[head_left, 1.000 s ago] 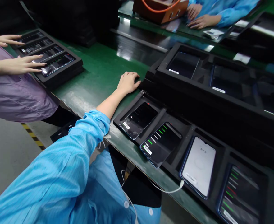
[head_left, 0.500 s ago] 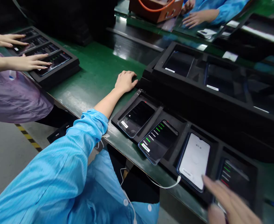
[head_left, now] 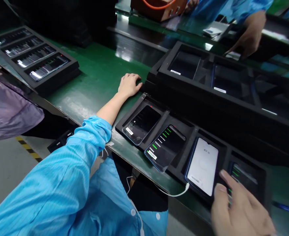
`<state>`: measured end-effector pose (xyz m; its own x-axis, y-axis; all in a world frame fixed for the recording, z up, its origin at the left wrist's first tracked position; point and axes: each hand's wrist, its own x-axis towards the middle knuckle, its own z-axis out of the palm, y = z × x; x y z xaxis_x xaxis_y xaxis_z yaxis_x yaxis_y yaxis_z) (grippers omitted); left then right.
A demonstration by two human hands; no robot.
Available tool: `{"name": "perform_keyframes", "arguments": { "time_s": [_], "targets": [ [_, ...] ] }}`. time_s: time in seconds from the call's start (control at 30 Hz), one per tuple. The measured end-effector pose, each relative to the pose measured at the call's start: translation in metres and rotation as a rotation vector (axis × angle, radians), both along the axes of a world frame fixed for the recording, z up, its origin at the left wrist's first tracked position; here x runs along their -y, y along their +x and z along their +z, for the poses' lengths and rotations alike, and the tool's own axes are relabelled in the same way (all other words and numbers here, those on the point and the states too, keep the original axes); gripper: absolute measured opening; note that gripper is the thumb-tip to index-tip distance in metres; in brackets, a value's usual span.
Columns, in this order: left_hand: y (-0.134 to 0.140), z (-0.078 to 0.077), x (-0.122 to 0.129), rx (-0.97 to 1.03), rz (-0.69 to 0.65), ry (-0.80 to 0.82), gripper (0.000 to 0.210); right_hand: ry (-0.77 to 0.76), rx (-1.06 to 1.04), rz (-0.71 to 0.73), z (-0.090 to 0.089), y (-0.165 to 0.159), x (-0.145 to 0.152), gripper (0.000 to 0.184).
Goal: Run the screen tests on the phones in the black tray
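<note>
My left hand [head_left: 129, 84] rests curled on the green belt [head_left: 97, 75], its fingertips against the corner of the stacked black tray [head_left: 164, 70]. A black foam tray [head_left: 174, 119] in front of me holds several phones: a dark one [head_left: 142, 124], one tilted with green text [head_left: 165, 147], one with a white screen [head_left: 203, 166] with a white cable plugged in, and one with green lines [head_left: 245, 175]. My right hand [head_left: 240, 209] hovers over the near edge by the last two phones, fingers spread, holding nothing.
Another black tray of lit phones [head_left: 33, 59] lies at the far left, beside a person in a purple garment [head_left: 9, 111]. Across the belt a person's hand [head_left: 247, 41] reaches down near an orange box [head_left: 159, 8].
My right hand has come into view from the lower right and moved up over the tray's near edge. The neighbour's hands have left the far-left tray. My left hand stays put.
</note>
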<state>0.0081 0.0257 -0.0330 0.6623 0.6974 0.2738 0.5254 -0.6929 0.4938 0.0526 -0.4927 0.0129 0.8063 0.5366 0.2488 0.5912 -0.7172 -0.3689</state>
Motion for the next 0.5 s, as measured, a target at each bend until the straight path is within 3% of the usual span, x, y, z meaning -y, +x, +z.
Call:
{"name": "perform_keyframes", "arguments": {
  "time_s": [0.23,0.43,0.5],
  "targets": [
    [-0.001,0.002,0.000,0.004,-0.006,-0.001,0.042,0.005,0.007,-0.015,0.004,-0.017,-0.006,0.076],
    [-0.002,0.001,-0.001,-0.002,-0.001,-0.013,0.044,0.021,-0.034,0.190,-0.001,-0.027,-0.008,0.061],
    [-0.001,0.001,-0.002,-0.005,-0.001,-0.020,0.048,0.060,-0.057,0.187,0.001,-0.026,-0.003,0.060]
  ]
}}
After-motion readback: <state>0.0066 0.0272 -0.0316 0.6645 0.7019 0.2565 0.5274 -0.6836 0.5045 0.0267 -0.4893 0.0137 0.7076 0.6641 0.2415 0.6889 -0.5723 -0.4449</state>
